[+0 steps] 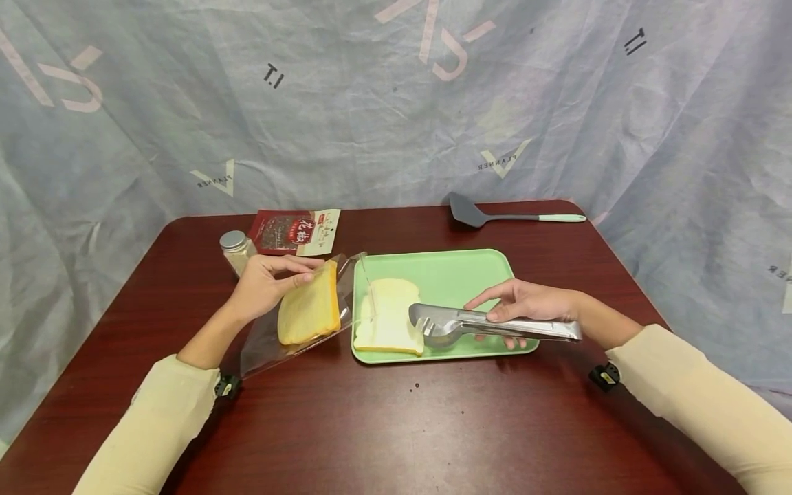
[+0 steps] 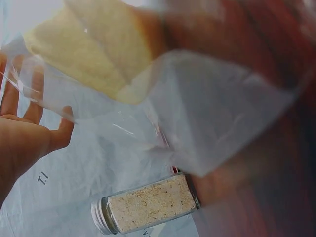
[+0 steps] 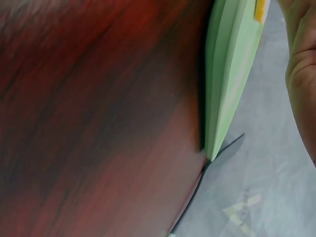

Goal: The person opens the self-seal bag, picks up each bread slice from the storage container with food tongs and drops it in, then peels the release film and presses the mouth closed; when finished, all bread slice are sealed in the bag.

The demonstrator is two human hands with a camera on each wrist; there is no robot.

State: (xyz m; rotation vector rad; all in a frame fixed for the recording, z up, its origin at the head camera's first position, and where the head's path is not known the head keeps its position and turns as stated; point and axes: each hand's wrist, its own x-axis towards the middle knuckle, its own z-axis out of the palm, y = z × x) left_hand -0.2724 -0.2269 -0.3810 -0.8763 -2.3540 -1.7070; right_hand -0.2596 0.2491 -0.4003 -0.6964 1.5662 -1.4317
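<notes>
My left hand [image 1: 262, 285] pinches the upper edge of a clear plastic bag [image 1: 260, 350], tilted left of the green tray [image 1: 454, 268]. Yellow-crusted sliced bread [image 1: 306, 313] shows through the film, also in the left wrist view. The bag's mouth reaches over the tray's left edge. On the tray lies a bread slice [image 1: 390, 316]. My right hand [image 1: 532, 302] grips metal tongs [image 1: 479, 323], their head pointing left at the slice's right edge; whether they touch cannot be told. In the right wrist view only part of this hand [image 3: 302, 64] shows, and the tongs are out of sight.
Behind my left hand stands a glass jar [image 2: 152, 203] of pale grains with a metal lid. A red and cream spice packet [image 1: 293, 232] lies at the back. A grey spatula [image 1: 473, 212] with a pale green handle lies at the back right. A grey curtain [image 1: 371, 137] hangs behind the table.
</notes>
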